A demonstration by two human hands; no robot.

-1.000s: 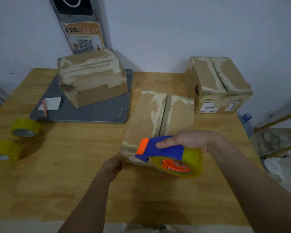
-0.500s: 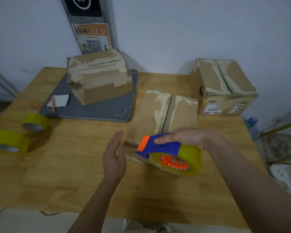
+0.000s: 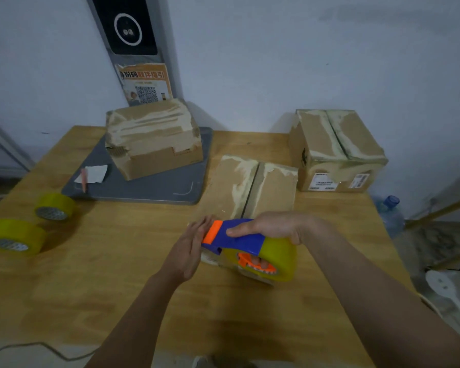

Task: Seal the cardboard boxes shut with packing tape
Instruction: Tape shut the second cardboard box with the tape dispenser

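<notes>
1. Right hand point(image 3: 274, 225): one. Fingers curled round the blue body of the tape dispenser point(image 3: 239, 239), thumb laid along its near side, fingertips showing through the orange hub.
2. Left hand point(image 3: 190, 247): one. Fingers straight and held together, flat against the orange front end of the dispenser and the near left corner of the middle box point(image 3: 247, 187); it grips nothing.
3. Tape dispenser: one, blue with orange nose and hub, loaded with one yellow roll. It sits over the near end of the middle box, at the seam.
4. Cardboard boxes: three. The middle box lies flat under the hands, flaps closed, centre seam bare of fresh tape, old whitish tape scars on top. Second box point(image 3: 153, 136) stands behind and left of the middle box, on the grey tray point(image 3: 154, 187). Third box point(image 3: 335, 150) stands behind and right of the middle box, just beside its far corner, two labels on its near face.
5. Spare tape rolls: two, yellow, well left of the middle box; farther roll point(image 3: 54, 205), nearer roll point(image 3: 14, 236).
6. Paper scrap point(image 3: 93, 173): one, on the tray, left of the second box.
7. Wooden table point(image 3: 117, 274): one, bearing all of the above.
8. Water jug point(image 3: 389, 215): one, on the floor right of the table.
</notes>
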